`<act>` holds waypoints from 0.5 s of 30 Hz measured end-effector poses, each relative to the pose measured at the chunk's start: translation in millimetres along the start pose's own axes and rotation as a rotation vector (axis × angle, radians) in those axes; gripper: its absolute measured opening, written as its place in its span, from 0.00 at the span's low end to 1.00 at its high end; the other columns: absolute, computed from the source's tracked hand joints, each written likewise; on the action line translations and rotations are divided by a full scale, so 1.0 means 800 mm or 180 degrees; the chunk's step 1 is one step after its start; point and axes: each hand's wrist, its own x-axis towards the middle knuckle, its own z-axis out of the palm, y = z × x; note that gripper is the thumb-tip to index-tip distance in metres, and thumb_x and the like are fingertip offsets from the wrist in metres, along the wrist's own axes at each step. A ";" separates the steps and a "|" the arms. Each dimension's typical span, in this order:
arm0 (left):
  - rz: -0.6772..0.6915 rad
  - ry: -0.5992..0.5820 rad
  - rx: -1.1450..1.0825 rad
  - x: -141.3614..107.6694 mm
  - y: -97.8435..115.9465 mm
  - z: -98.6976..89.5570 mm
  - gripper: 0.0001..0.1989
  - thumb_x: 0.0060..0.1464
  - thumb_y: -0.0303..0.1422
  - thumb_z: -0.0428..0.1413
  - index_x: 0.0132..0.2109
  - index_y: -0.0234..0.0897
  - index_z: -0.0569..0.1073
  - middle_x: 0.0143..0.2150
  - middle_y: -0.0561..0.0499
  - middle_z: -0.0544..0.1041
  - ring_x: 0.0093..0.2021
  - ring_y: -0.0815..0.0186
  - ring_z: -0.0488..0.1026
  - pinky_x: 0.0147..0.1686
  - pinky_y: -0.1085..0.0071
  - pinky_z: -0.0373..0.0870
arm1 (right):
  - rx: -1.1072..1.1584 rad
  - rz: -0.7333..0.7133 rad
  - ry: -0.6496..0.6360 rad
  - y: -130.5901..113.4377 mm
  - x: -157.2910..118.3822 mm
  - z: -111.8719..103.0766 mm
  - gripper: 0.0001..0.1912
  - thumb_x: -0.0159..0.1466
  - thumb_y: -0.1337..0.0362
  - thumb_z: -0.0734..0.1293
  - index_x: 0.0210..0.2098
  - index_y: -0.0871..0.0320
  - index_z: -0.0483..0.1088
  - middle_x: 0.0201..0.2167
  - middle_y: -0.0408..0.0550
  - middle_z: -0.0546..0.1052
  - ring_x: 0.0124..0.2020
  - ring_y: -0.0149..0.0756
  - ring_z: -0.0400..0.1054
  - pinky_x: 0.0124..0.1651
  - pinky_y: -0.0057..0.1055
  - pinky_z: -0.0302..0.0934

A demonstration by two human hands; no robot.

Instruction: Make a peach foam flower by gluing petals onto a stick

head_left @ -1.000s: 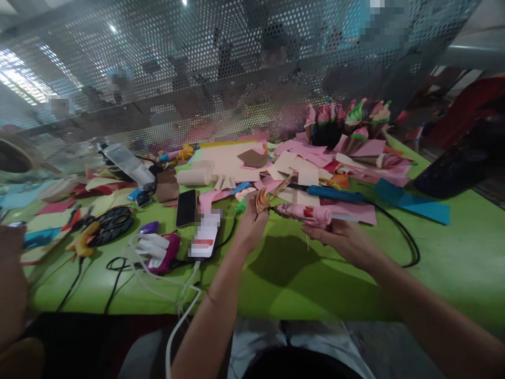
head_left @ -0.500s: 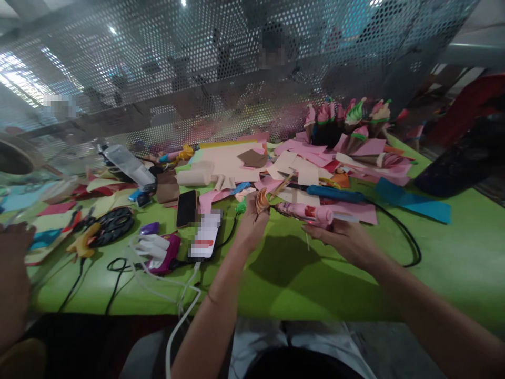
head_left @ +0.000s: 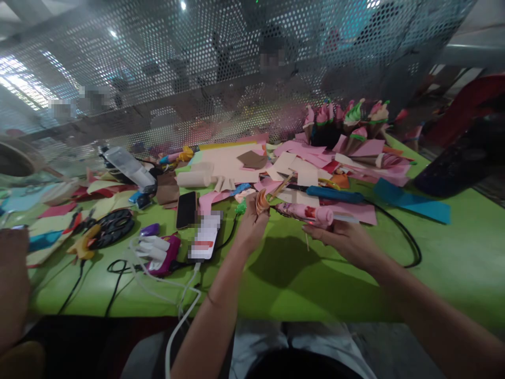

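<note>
Near the middle of the green table (head_left: 288, 302), my left hand (head_left: 253, 227) is closed on a small rolled piece of orange and tan layers (head_left: 262, 202). To its right, my right hand (head_left: 342, 238) is wrapped round a pink glue gun (head_left: 307, 211), whose tip points left and comes close to the rolled piece. A thin stick (head_left: 281, 186) slants up behind my left hand. Just left of that hand lies a small green piece (head_left: 240, 207).
Behind are paper sheets (head_left: 224, 160), a blue-handled tool (head_left: 335, 193) with a black cord, and cone-shaped crafts (head_left: 354, 113). A black phone (head_left: 187, 209), a lit phone (head_left: 205, 237) and a magenta power adapter (head_left: 168, 256) lie left. Another person's arm (head_left: 12, 284) reaches in at far left.
The other person's arm at the far left has drawn back slightly toward the left edge. My hands and what they hold have hardly moved.
</note>
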 end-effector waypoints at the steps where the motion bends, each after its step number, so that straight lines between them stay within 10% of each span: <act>1: 0.0027 -0.0012 0.0025 0.000 0.000 0.000 0.17 0.60 0.33 0.53 0.56 0.44 0.64 0.43 0.51 0.71 0.39 0.67 0.69 0.48 0.61 0.71 | 0.0002 0.0006 0.0001 0.000 0.000 0.000 0.20 0.59 0.44 0.67 0.34 0.54 0.78 0.21 0.46 0.74 0.25 0.40 0.67 0.25 0.32 0.59; 15: 0.0033 -0.0046 0.0001 0.000 0.001 0.001 0.18 0.59 0.33 0.53 0.56 0.46 0.63 0.44 0.51 0.70 0.41 0.65 0.70 0.49 0.61 0.70 | 0.0110 -0.0253 -0.0087 0.001 0.001 0.003 0.18 0.62 0.50 0.68 0.45 0.54 0.78 0.40 0.49 0.82 0.42 0.49 0.74 0.45 0.40 0.68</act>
